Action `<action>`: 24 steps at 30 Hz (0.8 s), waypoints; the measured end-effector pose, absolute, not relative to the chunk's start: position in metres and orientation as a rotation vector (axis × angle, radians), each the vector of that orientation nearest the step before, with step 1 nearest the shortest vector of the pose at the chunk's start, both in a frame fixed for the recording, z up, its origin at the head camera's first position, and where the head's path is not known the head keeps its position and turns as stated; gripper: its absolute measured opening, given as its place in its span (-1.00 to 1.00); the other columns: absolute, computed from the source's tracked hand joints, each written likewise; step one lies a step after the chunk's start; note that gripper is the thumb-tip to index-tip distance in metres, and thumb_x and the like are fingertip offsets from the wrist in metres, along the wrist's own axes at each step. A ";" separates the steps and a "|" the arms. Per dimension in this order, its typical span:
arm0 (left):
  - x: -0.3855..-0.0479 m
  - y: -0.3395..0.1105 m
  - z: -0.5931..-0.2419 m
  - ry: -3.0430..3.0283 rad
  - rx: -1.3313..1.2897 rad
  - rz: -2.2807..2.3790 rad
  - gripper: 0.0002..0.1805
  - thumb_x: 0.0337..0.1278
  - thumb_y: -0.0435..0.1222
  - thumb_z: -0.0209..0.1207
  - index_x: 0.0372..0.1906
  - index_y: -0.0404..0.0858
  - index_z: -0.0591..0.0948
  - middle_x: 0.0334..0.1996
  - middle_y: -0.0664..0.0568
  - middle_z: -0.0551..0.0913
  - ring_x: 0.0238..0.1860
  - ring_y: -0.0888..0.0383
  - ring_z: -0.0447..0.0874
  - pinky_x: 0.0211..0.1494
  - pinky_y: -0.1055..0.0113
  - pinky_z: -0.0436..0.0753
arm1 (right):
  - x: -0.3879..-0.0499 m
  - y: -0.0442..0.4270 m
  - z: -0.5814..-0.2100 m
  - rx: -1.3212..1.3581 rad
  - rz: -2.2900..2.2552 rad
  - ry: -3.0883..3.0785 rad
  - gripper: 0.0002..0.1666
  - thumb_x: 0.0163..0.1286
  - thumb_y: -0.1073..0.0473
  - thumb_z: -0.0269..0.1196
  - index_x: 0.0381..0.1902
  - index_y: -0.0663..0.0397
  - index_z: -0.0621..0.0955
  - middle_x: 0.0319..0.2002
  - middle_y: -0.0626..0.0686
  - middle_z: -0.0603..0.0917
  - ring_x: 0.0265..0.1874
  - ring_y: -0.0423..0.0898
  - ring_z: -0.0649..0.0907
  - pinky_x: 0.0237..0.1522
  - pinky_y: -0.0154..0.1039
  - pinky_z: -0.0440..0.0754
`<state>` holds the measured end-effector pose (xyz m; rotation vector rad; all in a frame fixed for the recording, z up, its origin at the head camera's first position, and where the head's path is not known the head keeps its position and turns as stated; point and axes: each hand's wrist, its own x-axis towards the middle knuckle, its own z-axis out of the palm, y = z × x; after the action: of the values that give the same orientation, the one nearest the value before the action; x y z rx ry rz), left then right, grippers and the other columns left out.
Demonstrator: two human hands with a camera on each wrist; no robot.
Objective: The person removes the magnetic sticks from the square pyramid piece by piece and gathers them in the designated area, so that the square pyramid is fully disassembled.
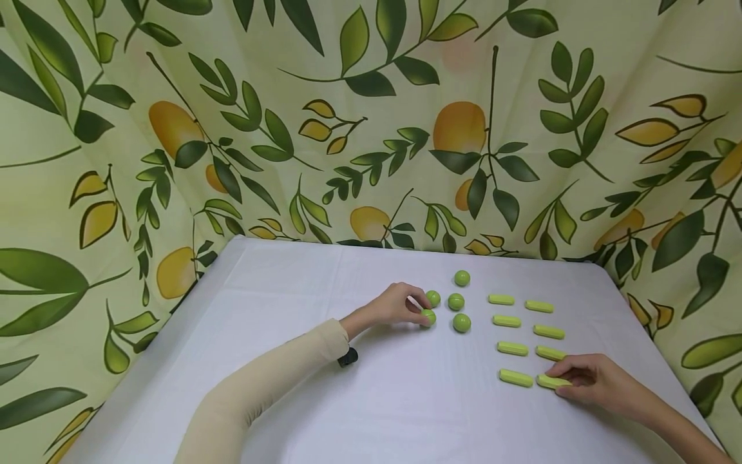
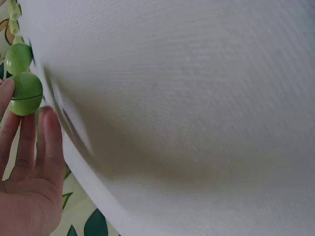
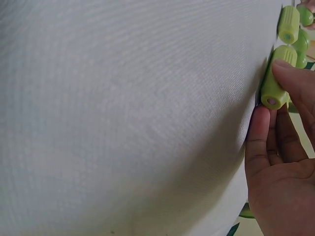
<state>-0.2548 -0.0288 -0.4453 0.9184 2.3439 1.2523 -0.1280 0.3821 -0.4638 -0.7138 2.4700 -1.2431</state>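
Observation:
My left hand (image 1: pixel 400 304) has its thumb and fingers round a glossy green ball (image 1: pixel 428 318), which sits on the table. In the left wrist view a seam runs round this ball (image 2: pixel 26 93), with the thumb on its near side. To the right, my right hand (image 1: pixel 597 385) pinches one end of a yellow-green ribbed rod (image 1: pixel 552 381). The right wrist view shows a small round greyish spot on the end of that rod (image 3: pixel 278 81). Several more green balls (image 1: pixel 456 301) stand close to the left hand. Other matching rods (image 1: pixel 513 348) lie near the right hand in two columns.
A white cloth covers the table (image 1: pixel 278 283). Behind it and along both sides hangs a curtain (image 1: pixel 371 161) printed with leaves and fruit. A small black object (image 1: pixel 348 357) shows at the left wrist below the beige sleeve (image 1: pixel 278 380).

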 end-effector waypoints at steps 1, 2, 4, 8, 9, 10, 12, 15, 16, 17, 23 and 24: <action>-0.255 -0.028 -0.446 2.347 0.919 1.249 -0.77 0.09 -0.39 0.49 -0.14 -0.29 0.74 -0.16 0.04 0.73 -0.21 0.30 0.72 -0.07 0.46 0.64 | -0.128 0.382 -0.464 -0.713 -1.246 2.469 -0.79 0.25 0.37 0.45 -0.13 0.25 0.73 -0.20 -0.11 0.74 -0.31 -0.27 0.64 -0.33 -0.35 0.65; -0.255 -0.027 -0.446 2.347 0.921 1.249 -0.76 0.09 -0.38 0.49 -0.13 -0.29 0.74 -0.16 0.05 0.73 -0.21 0.31 0.72 -0.07 0.46 0.64 | -0.128 0.382 -0.464 -0.718 -1.247 2.469 -0.79 0.25 0.37 0.45 -0.13 0.25 0.73 -0.20 -0.11 0.74 -0.31 -0.27 0.64 -0.34 -0.35 0.65; -0.256 -0.025 -0.447 2.344 0.920 1.251 -0.76 0.08 -0.37 0.49 -0.13 -0.29 0.74 -0.16 0.07 0.73 -0.22 0.31 0.71 -0.08 0.46 0.64 | -0.128 0.382 -0.464 -0.723 -1.252 2.466 -0.79 0.26 0.37 0.44 -0.13 0.24 0.73 -0.20 -0.11 0.74 -0.31 -0.27 0.64 -0.33 -0.35 0.65; -0.255 -0.021 -0.447 2.327 0.930 1.261 -0.74 0.09 -0.37 0.49 -0.11 -0.31 0.74 -0.14 0.06 0.73 -0.23 0.32 0.71 -0.09 0.45 0.65 | -0.129 0.383 -0.465 -0.745 -1.264 2.461 -0.79 0.25 0.38 0.44 -0.14 0.22 0.74 -0.19 -0.11 0.75 -0.29 -0.27 0.65 -0.32 -0.35 0.66; -0.255 -0.020 -0.447 2.324 0.932 1.260 -0.75 0.09 -0.37 0.49 -0.11 -0.31 0.75 -0.15 0.06 0.73 -0.23 0.32 0.71 -0.09 0.46 0.65 | -0.129 0.383 -0.465 -0.749 -1.267 2.458 -0.79 0.25 0.39 0.44 -0.14 0.22 0.74 -0.18 -0.12 0.75 -0.29 -0.27 0.66 -0.32 -0.36 0.66; -0.255 -0.019 -0.447 2.319 0.932 1.265 -0.75 0.09 -0.37 0.49 -0.11 -0.31 0.75 -0.15 0.05 0.73 -0.23 0.32 0.71 -0.09 0.46 0.65 | -0.129 0.383 -0.465 -0.754 -1.270 2.456 -0.79 0.26 0.39 0.44 -0.14 0.21 0.74 -0.18 -0.12 0.75 -0.28 -0.27 0.66 -0.32 -0.36 0.66; -0.254 -0.017 -0.446 2.312 0.924 1.274 -0.75 0.09 -0.39 0.49 -0.11 -0.33 0.74 -0.15 0.04 0.73 -0.23 0.32 0.71 -0.09 0.46 0.65 | -0.129 0.383 -0.465 -0.758 -1.273 2.454 -0.79 0.26 0.39 0.44 -0.14 0.20 0.74 -0.18 -0.12 0.75 -0.28 -0.27 0.66 -0.32 -0.36 0.66; -0.252 -0.015 -0.446 2.305 0.910 1.286 -0.75 0.09 -0.41 0.48 -0.12 -0.35 0.74 -0.15 0.01 0.73 -0.23 0.31 0.71 -0.09 0.46 0.65 | -0.129 0.383 -0.464 -0.758 -1.273 2.455 -0.79 0.25 0.39 0.44 -0.14 0.20 0.74 -0.18 -0.13 0.75 -0.29 -0.28 0.65 -0.32 -0.36 0.65; -0.252 -0.015 -0.446 2.304 0.906 1.290 -0.75 0.08 -0.41 0.48 -0.12 -0.35 0.74 -0.14 0.00 0.74 -0.23 0.31 0.72 -0.09 0.46 0.65 | -0.128 0.383 -0.464 -0.757 -1.273 2.456 -0.79 0.25 0.39 0.44 -0.14 0.20 0.74 -0.18 -0.13 0.74 -0.29 -0.27 0.65 -0.32 -0.36 0.65; -0.251 -0.014 -0.445 2.305 0.904 1.287 -0.75 0.08 -0.42 0.48 -0.11 -0.36 0.74 -0.14 -0.01 0.74 -0.23 0.31 0.72 -0.09 0.46 0.65 | -0.128 0.383 -0.464 -0.754 -1.272 2.457 -0.79 0.25 0.39 0.44 -0.14 0.20 0.74 -0.18 -0.13 0.74 -0.29 -0.28 0.65 -0.33 -0.36 0.65; -0.252 -0.012 -0.447 2.320 0.891 1.269 -0.75 0.08 -0.42 0.48 -0.11 -0.35 0.74 -0.14 0.02 0.73 -0.25 0.33 0.71 -0.10 0.47 0.65 | -0.128 0.383 -0.464 -0.754 -1.262 2.458 -0.79 0.26 0.39 0.44 -0.14 0.20 0.74 -0.18 -0.13 0.74 -0.29 -0.28 0.65 -0.32 -0.36 0.65; -0.252 -0.011 -0.448 2.320 0.885 1.270 -0.75 0.08 -0.42 0.48 -0.12 -0.35 0.74 -0.14 0.03 0.72 -0.25 0.33 0.71 -0.10 0.47 0.65 | -0.128 0.382 -0.464 -0.756 -1.260 2.458 -0.80 0.26 0.39 0.44 -0.14 0.20 0.74 -0.18 -0.13 0.74 -0.29 -0.28 0.64 -0.32 -0.36 0.65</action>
<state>-0.2524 -0.0113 -0.4480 0.8853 2.3202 1.2698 -0.1281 0.3825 -0.4635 -0.7557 2.4580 -1.2600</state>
